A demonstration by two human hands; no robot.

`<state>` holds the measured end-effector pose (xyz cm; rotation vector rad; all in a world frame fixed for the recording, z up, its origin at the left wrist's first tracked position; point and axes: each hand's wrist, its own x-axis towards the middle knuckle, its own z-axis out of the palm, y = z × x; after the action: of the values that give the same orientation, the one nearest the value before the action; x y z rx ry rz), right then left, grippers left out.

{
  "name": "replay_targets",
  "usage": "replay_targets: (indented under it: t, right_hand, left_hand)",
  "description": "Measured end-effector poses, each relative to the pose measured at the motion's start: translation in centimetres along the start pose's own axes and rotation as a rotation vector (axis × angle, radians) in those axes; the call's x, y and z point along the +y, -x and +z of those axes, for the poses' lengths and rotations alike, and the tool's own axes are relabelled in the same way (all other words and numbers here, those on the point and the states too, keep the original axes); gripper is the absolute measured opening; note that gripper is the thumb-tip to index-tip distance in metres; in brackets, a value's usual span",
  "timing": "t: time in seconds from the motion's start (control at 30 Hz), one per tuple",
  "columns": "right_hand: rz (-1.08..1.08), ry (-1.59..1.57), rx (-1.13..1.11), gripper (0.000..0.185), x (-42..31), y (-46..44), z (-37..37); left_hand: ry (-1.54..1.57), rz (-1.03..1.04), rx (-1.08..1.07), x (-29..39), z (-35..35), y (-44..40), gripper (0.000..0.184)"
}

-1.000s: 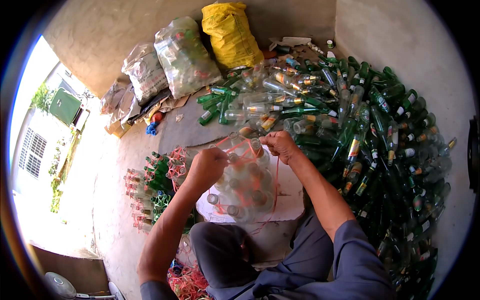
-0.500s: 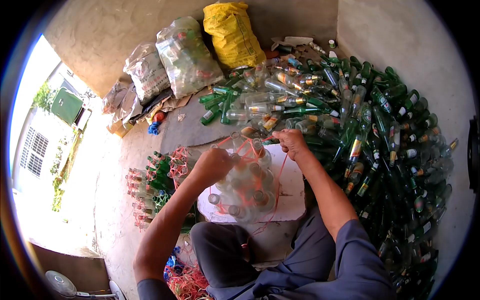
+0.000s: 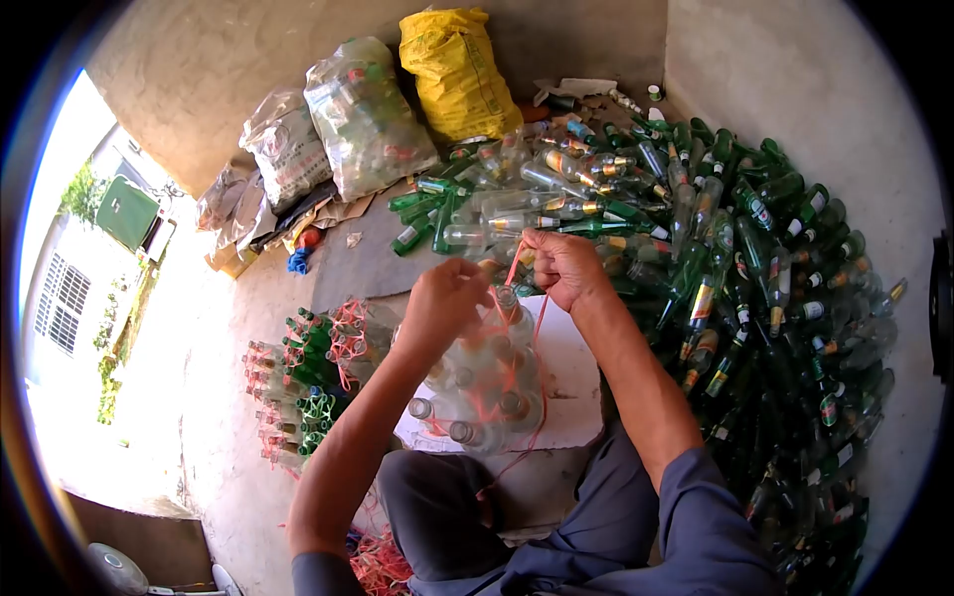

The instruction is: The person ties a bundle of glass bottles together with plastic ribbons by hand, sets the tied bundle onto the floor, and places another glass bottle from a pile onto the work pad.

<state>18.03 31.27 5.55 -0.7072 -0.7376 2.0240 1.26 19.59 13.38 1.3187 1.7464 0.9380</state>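
Observation:
Several clear bottles (image 3: 467, 382) stand bunched together on a white board (image 3: 574, 382) in front of my legs. Red plastic string (image 3: 541, 368) runs around and between their necks. My right hand (image 3: 562, 266) is raised past the far side of the bunch, its fingers pinched on the string, which is pulled up taut. Beside it, at the far left of the bunch, my left hand (image 3: 452, 301) is closed with bent fingers near the bottle necks; what its fingertips hold is hidden.
A large heap of loose green and clear bottles (image 3: 745, 288) spreads along the right. Tied bottle bundles (image 3: 308, 368) stand at the left. Filled sacks (image 3: 363, 119) and a yellow sack (image 3: 459, 74) lean at the back wall. Red string (image 3: 380, 564) lies tangled by my left leg.
My right hand has moved up and slightly left, drawing the string higher. My left hand has moved up and to the right, closer to my right hand.

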Motion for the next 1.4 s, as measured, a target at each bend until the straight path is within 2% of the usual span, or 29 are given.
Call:
replay_targets:
  t: [0.1,0.23,0.33,0.4,0.53,0.6,0.7,0.73,0.83,0.93,1.03,1.13,1.23,1.33,1.4]
  right_hand:
    - [-0.081,0.089,-0.008,0.017,0.0,2.1,2.7]
    - [-0.14,0.253,-0.045,0.018,0.4,3.5,3.6]
    - [-0.103,0.289,-0.117,0.019,0.3,4.0,2.8]
    - [-0.03,0.246,-0.169,0.02,0.0,5.1,2.8]
    - [-0.116,0.671,-0.234,0.023,0.8,7.7,4.4]
    - [-0.144,0.856,-0.271,0.032,1.6,8.9,5.3]
    - [-0.677,1.179,-0.26,0.023,3.9,10.2,5.8]
    - [-0.615,1.357,-0.322,0.014,3.4,11.0,6.2]
    - [-0.987,1.573,-0.563,0.023,4.5,12.2,6.5]
    - [-0.782,1.597,-0.561,0.036,6.2,13.8,7.3]
    - [-0.91,1.678,-0.521,0.046,7.0,15.4,8.3]
    - [-0.76,1.725,-0.494,0.047,7.5,16.7,9.1]
    - [-0.739,1.736,-0.554,0.045,7.5,16.5,8.5]
    - [-0.796,1.557,-0.582,0.042,5.0,15.9,8.3]
    - [-0.745,1.471,-0.471,0.033,2.7,15.4,8.3]
  left_hand:
    - [0.289,-0.033,-0.152,0.2,-0.2,-2.4,0.032]
    - [0.494,-0.066,-0.265,0.1,0.7,-4.1,0.028]
    - [0.527,-0.144,-0.172,-0.2,0.8,-5.0,0.023]
    - [0.678,-0.151,-0.106,-0.5,1.0,-5.6,0.02]
    - [0.762,-0.182,-0.006,-0.3,1.2,-5.9,0.015]
    - [0.698,-0.153,-0.08,-1.3,1.0,-6.7,0.017]
    - [0.569,-0.127,-0.126,-0.8,0.2,-7.1,0.019]
    - [0.521,-0.122,-0.131,-0.5,-0.1,-7.2,0.02]
    - [0.274,-0.066,-0.089,-0.6,-0.6,-8.3,0.022]
    - [0.047,0.057,-0.056,-1.4,-1.7,-9.3,0.021]
    - [0.014,0.054,-0.021,-2.4,-2.0,-10.1,0.015]
    - [-0.028,0.107,0.015,-3.4,-1.6,-10.7,0.016]
    - [-0.035,0.162,0.033,-4.1,-1.5,-10.8,0.016]
    - [0.001,0.24,0.04,-4.3,-1.2,-10.7,0.017]
    - [-0.058,0.275,0.061,-4.6,-1.0,-11.0,0.017]
